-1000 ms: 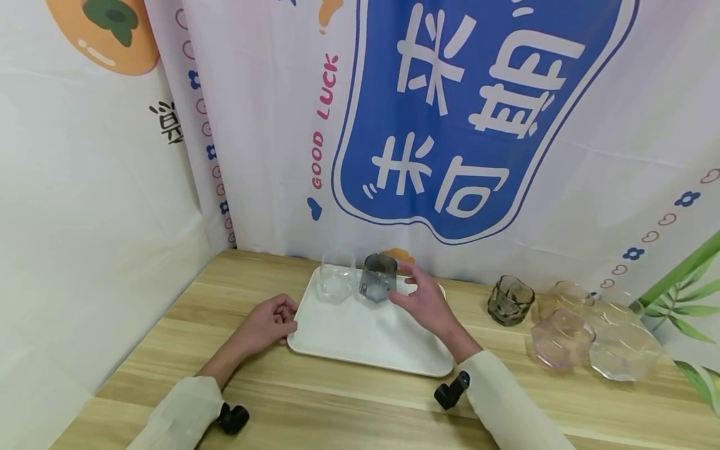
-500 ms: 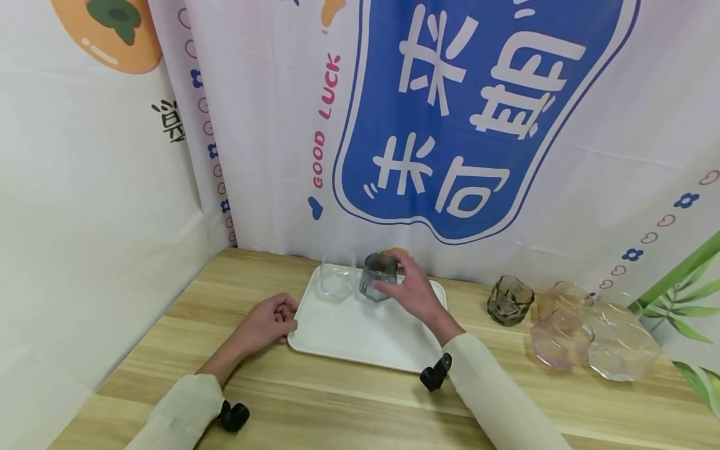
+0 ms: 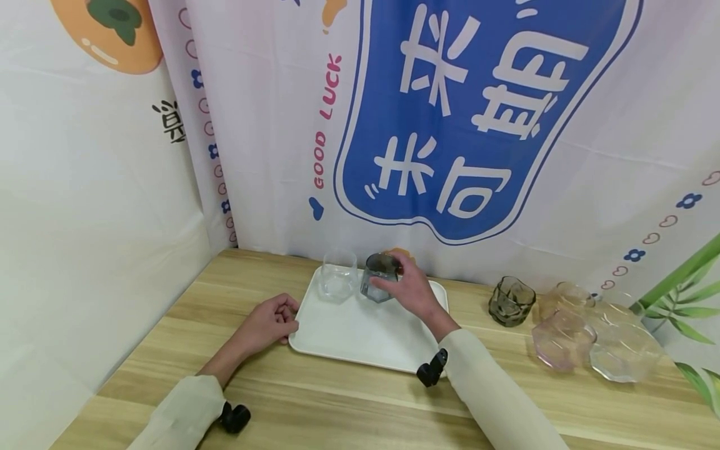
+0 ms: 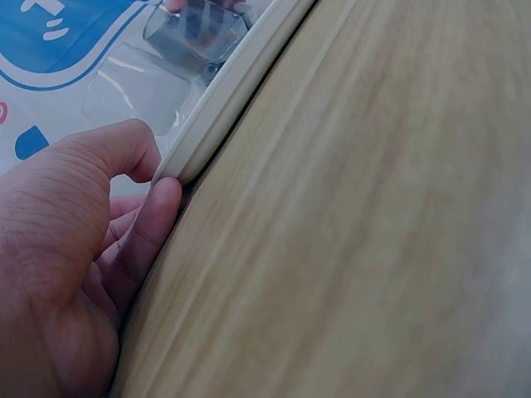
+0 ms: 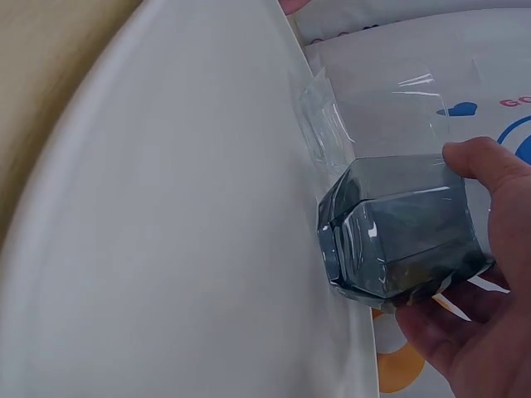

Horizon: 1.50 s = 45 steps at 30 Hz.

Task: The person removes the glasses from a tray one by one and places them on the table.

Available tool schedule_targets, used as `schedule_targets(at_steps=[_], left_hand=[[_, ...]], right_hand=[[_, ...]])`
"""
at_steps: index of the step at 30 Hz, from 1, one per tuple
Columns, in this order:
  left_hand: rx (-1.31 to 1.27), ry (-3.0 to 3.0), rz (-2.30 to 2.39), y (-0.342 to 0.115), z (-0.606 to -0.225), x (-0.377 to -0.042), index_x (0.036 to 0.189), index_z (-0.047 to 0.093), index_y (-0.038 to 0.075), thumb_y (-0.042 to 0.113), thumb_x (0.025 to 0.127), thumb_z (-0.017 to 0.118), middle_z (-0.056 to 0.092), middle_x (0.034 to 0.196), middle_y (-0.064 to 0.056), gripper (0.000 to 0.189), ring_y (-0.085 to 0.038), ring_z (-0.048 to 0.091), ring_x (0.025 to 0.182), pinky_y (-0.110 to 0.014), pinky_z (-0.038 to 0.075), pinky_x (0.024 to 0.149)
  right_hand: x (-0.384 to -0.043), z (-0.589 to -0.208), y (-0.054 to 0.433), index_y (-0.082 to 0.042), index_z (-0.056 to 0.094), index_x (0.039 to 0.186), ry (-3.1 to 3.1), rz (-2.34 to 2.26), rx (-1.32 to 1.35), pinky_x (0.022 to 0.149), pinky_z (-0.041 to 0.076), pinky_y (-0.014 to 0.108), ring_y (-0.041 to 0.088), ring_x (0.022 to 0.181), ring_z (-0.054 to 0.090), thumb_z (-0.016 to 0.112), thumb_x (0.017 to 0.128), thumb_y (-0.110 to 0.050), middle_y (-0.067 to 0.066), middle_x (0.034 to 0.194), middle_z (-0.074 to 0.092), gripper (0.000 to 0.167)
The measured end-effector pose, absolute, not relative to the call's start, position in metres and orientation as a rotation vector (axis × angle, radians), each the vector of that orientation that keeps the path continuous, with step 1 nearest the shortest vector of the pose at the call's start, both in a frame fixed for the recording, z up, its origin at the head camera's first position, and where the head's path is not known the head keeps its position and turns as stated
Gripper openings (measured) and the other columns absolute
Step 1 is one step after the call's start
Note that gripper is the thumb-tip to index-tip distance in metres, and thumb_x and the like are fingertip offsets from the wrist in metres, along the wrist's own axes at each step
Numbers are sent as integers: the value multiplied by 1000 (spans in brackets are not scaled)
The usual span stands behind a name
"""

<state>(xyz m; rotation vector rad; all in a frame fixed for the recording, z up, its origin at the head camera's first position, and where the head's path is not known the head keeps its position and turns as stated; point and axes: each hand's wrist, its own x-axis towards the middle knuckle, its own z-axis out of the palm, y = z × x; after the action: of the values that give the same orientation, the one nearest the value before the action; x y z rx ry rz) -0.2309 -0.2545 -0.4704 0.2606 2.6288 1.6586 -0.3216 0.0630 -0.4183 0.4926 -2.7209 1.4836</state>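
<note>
On a white tray (image 3: 349,328) stand two glasses side by side near its back edge. The smoky grey glass (image 5: 398,228) is faceted and is held by my right hand (image 3: 415,289), thumb at the near side of its rim and fingers round the far side. Just left of it stands a clear glass (image 3: 336,284), seen only faintly in both wrist views. My left hand (image 3: 270,324) pinches the tray's left rim between thumb and curled index finger, as the left wrist view (image 4: 124,191) shows.
To the right on the wooden table (image 3: 315,406) stand a dark brown glass (image 3: 510,302), an amber glass (image 3: 564,297), a pink glass (image 3: 562,340) and clear glasses (image 3: 624,353). A printed cloth (image 3: 270,156) hangs behind; green leaves (image 3: 683,300) are at the right.
My right hand has moved left and closed round the smoky grey glass, its thumb coming across the near side. My left hand stays at the tray's rim.
</note>
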Motion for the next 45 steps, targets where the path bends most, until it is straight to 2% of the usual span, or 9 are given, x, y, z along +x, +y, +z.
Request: schedule_targets(at_steps=[26,35,45], left_hand=[[274,2610,1686,-253,-468,-229,114,59,-4,-1,87,71,56,82,-8,30,-18,57,65,-30,56,55],[261,2617,1679,-253,-471,-229,114,59,-4,0,87,71,56,82,-7,30,-18,57,65,-30,56,55],[272,2627,1678,-253,-471,-231,115,59,-4,0,87,71,57,82,-8,30,-17,57,65,-30,57,55]], right_hand=[[-324,-414,63,-6,55,143,-2689,1489,464,101,50,50,37,125,55,85,83,-29,17,139,57,71],[-319,-407,70,-11,59,140,-2658,1473,494,97,51,48,33,120,56,86,82,-29,12,134,61,66],[-310,-396,83,-5,56,144,-2661,1453,522,96,53,49,36,119,59,83,83,-29,19,135,60,71]])
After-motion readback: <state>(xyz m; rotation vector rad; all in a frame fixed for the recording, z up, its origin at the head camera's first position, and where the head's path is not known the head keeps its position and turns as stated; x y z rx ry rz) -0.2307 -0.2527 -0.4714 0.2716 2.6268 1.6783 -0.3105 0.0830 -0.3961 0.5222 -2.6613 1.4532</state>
